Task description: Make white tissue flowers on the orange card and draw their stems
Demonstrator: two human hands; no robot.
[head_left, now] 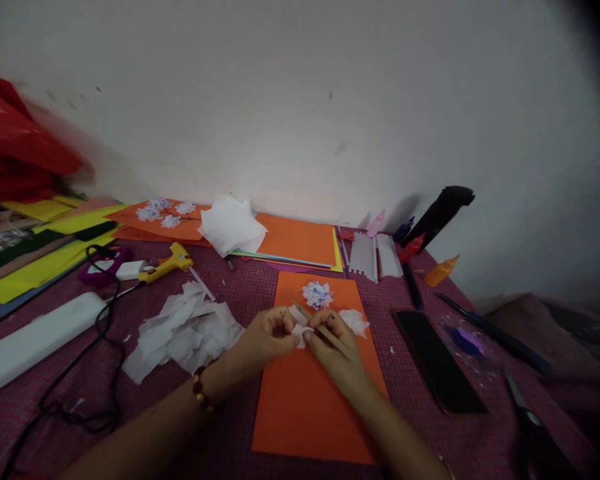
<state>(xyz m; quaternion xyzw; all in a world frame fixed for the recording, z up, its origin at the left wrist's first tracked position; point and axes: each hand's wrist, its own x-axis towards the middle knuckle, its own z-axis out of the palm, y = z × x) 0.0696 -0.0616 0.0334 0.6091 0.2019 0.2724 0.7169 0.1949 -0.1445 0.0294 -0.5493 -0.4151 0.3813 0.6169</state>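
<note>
Over an orange sheet of paper [310, 413], my two hands meet at a small piece of white tissue paper [301, 339]. My left hand [267, 337] pinches the tissue piece from the left. My right hand [341, 350] pinches its other side and also keeps a thin light-brown stick [333, 338], pencil-like, slanting under the fingers. Just beyond the hands, a crumpled white paper flower with blue marks [317, 294] sits on the orange sheet. Another white tissue flower [355, 322], partly behind my right hand, lies at the sheet's right edge.
Left of my hands lies a heap of white tissue pieces [183, 333]; behind it are a yellow glue gun [170, 262] and a white power strip [40, 343] with a black cord. To the right are a dark phone [437, 360], scissors [530, 427] and an orange paint bottle [441, 271].
</note>
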